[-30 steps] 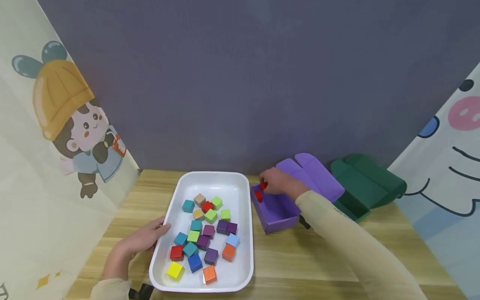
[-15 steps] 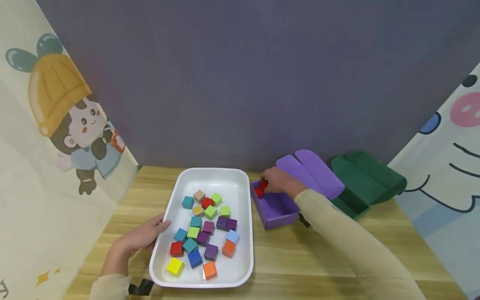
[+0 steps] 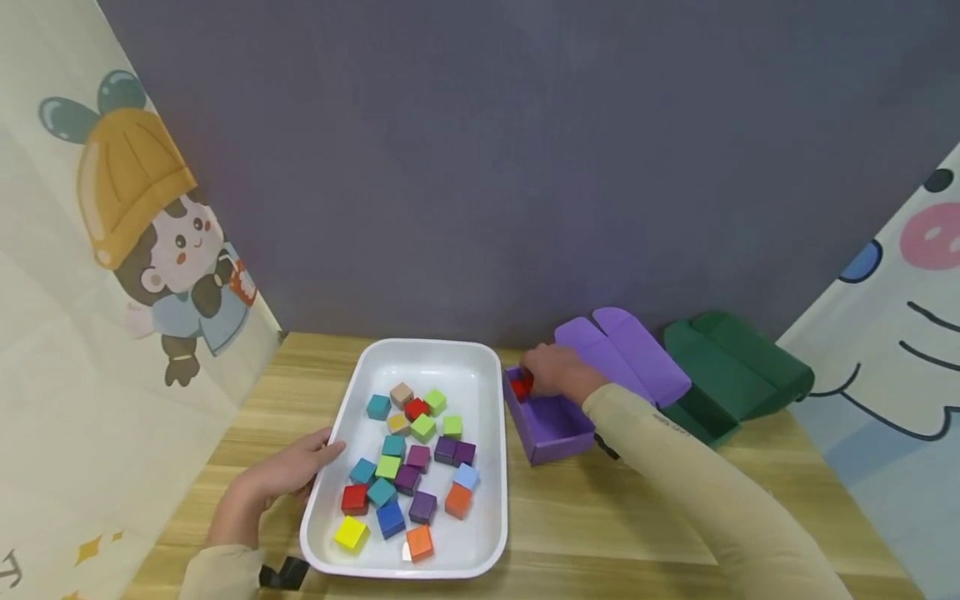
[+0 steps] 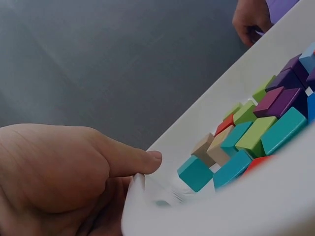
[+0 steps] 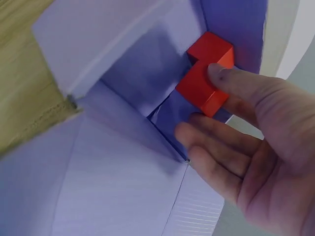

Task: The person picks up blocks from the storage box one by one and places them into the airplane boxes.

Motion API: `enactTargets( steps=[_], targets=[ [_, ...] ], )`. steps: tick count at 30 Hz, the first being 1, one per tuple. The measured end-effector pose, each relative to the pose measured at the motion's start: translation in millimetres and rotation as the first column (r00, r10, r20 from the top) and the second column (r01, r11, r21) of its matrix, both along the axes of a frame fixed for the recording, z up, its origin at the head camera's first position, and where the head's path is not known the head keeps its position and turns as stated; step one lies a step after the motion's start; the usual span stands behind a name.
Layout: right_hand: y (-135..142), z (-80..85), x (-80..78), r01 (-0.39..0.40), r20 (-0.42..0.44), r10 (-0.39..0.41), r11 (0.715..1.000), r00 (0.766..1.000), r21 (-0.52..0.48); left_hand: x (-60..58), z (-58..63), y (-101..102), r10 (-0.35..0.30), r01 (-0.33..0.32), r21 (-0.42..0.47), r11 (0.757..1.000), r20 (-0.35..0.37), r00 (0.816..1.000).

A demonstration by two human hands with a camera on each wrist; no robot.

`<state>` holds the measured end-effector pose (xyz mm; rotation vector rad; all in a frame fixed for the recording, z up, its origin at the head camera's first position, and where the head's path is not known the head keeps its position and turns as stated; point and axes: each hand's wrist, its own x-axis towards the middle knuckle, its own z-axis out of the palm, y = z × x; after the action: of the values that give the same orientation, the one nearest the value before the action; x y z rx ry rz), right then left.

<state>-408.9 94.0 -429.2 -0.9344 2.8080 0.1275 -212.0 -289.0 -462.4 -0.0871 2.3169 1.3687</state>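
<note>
My right hand (image 3: 555,369) reaches into the far left corner of the open purple box (image 3: 558,450). Between thumb and fingers it pinches a red cube (image 5: 201,87), seen best in the right wrist view. Right against that cube sits a second red cube (image 5: 211,46) in the box corner. My left hand (image 3: 296,467) grips the left rim of a white tray (image 3: 495,533), thumb over the edge and fingers outside, as the left wrist view (image 4: 74,172) hand shows. Scattered in the tray are cubes of many colours, among them a yellow cube (image 3: 351,534) and a red cube (image 3: 355,499).
The purple box's raised lid (image 3: 630,354) leans back to the right. Beside it stands an open dark green box (image 3: 735,375). A grey wall (image 3: 480,167) rises behind the wooden table (image 3: 600,533), with printed cloth panels at both sides.
My right hand has lowered into the purple box, bringing the pinched red cube down beside the other red cube. The left hand keeps its grip on the tray rim.
</note>
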Motion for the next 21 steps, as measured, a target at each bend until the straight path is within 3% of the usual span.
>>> enactTargets(
  steps=[14, 21],
  targets=[
    [3.2, -5.5, -2.2, -0.074, -0.046, 0.075, 0.997, 0.996, 0.01, 0.6, 0.0, 0.2, 0.021, -0.021, -0.036, 0.999, 0.003, 1.0],
    [5.8, -12.2, 3.1, 0.036, -0.068, -0.03, 0.996, 0.997, 0.077, 0.4, -2.1, 0.1, 0.024, -0.024, -0.052, 0.998, 0.006, 1.0]
  ],
)
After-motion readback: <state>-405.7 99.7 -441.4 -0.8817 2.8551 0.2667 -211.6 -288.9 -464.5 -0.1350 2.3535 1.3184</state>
